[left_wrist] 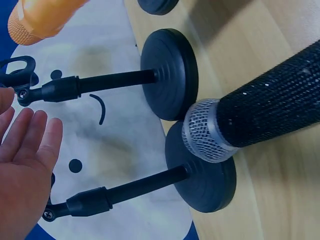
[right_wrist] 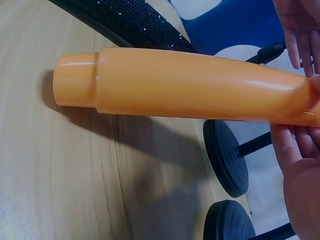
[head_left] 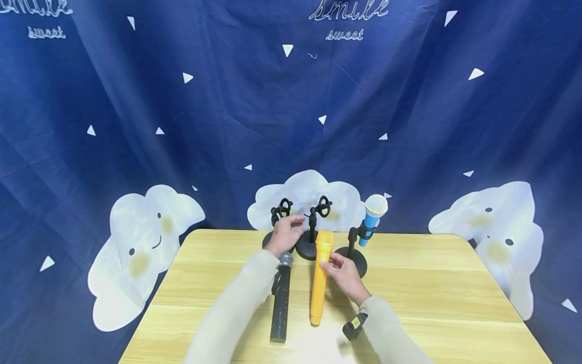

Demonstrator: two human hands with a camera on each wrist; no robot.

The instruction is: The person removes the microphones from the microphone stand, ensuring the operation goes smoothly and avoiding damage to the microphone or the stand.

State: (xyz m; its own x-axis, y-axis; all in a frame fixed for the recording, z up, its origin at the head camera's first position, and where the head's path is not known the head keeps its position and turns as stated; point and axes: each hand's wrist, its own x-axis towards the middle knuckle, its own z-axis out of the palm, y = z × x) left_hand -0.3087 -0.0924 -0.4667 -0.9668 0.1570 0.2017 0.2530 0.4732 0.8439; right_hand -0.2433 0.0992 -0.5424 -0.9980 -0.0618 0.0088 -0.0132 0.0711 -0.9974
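My right hand (head_left: 346, 275) grips an orange microphone (head_left: 320, 285) by its upper body, thumb on one side and fingers on the other. It is tilted, its head toward the stands and its tail toward me. My left hand (head_left: 287, 233), fingers extended and holding nothing, is beside the middle black microphone stand (head_left: 312, 227), fingertips close to its clip (left_wrist: 19, 72). Behind that hand is the left stand (left_wrist: 145, 189), its clip ring empty. Below the left wrist lies a black microphone (head_left: 282, 298) with a glittery body and silver mesh head, which overlaps the left stand's base in the left wrist view.
To the right, a third stand (head_left: 356, 259) carries a blue microphone (head_left: 371, 217) with a pale mesh head. Everything stands on a light wooden table (head_left: 432, 293). Behind its far edge hangs a dark blue curtain (head_left: 273, 101) printed with clouds and triangles.
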